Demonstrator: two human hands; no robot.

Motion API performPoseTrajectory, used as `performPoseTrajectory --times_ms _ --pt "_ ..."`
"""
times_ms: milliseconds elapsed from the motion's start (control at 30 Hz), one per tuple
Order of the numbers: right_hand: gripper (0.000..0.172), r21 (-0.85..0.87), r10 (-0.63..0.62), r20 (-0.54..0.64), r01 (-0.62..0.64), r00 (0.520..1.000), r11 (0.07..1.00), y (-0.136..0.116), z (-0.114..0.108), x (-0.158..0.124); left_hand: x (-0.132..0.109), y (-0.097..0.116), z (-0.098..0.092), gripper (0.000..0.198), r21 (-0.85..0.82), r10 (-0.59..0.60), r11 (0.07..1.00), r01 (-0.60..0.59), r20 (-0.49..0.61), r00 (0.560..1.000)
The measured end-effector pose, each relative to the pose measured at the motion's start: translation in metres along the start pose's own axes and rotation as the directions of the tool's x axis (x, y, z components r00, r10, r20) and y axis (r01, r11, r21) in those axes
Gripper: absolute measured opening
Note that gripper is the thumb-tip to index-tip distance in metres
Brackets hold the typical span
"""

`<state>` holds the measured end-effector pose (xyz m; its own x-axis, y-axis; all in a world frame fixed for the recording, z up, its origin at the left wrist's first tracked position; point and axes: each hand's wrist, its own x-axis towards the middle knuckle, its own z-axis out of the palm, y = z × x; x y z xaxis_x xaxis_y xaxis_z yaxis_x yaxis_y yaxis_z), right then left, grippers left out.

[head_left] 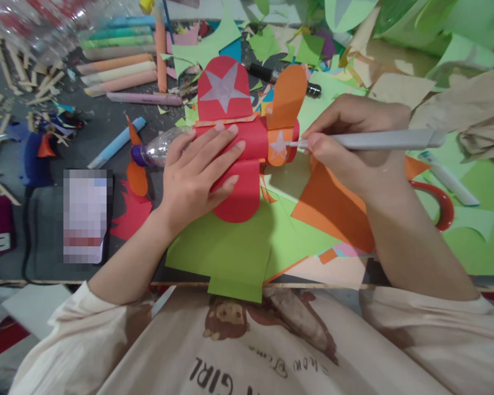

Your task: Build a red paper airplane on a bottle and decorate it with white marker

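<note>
A model plane, made from a plastic bottle point(157, 151) wrapped in red paper point(253, 137), lies across the table. It has red paper wings, orange tail pieces point(287, 99) and a purple cap with orange propeller blades point(137, 178). My left hand point(201, 173) rests flat over the red body, fingers stretched out, thumb by the lower wing. A pale star point(224, 88) marks the upper wing. My right hand point(349, 131) is closed round a light grey marker pen point(374, 141). Its tip touches a smaller pale star point(278, 145) on the orange tail band.
Coloured markers point(121, 71) and wood sticks point(41, 82) lie at upper left. A blue glue gun point(35, 156) and a phone point(86, 214) are left. Green paper point(226, 247) lies under the plane. Red-handled scissors point(444, 206) are right, among paper scraps.
</note>
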<state>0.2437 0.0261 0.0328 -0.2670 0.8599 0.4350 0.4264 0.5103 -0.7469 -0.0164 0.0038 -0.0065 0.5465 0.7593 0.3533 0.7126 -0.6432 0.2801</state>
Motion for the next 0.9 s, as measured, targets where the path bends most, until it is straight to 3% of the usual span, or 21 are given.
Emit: performPoseTrajectory --times_ms 200,367,533,667,800,900 --pt "0.016 0.023 0.01 0.016 -0.01 1.0 1.0 0.0 -0.003 0.0 0.001 0.0 0.0 0.045 0.019 -0.028 0.999 0.027 0.034 0.999" --pt "0.018 0.102 -0.035 -0.163 0.052 0.986 0.993 0.001 0.005 -0.006 0.001 0.002 -0.001 0.043 -0.004 -0.028 1.0 0.028 0.013 1.0" --pt "0.008 0.057 -0.036 -0.3 0.056 0.953 0.997 0.002 0.021 -0.026 -0.002 0.004 -0.002 0.049 0.037 -0.089 0.995 0.09 -0.025 0.996" --pt "0.015 0.009 -0.156 -0.375 0.172 0.914 0.985 0.01 0.031 -0.037 -0.002 0.003 -0.001 0.052 0.07 -0.06 0.996 0.061 -0.019 0.998" --pt "0.019 -0.059 -0.225 -0.35 0.218 0.909 0.974 0.02 0.037 -0.038 -0.001 0.002 -0.002 0.053 0.064 -0.095 0.993 0.094 0.002 0.995" --pt "0.01 -0.081 -0.184 -0.312 0.167 0.932 0.983 0.021 0.039 -0.038 -0.001 0.0 -0.003 0.055 0.03 -0.123 0.992 0.121 0.048 0.991"
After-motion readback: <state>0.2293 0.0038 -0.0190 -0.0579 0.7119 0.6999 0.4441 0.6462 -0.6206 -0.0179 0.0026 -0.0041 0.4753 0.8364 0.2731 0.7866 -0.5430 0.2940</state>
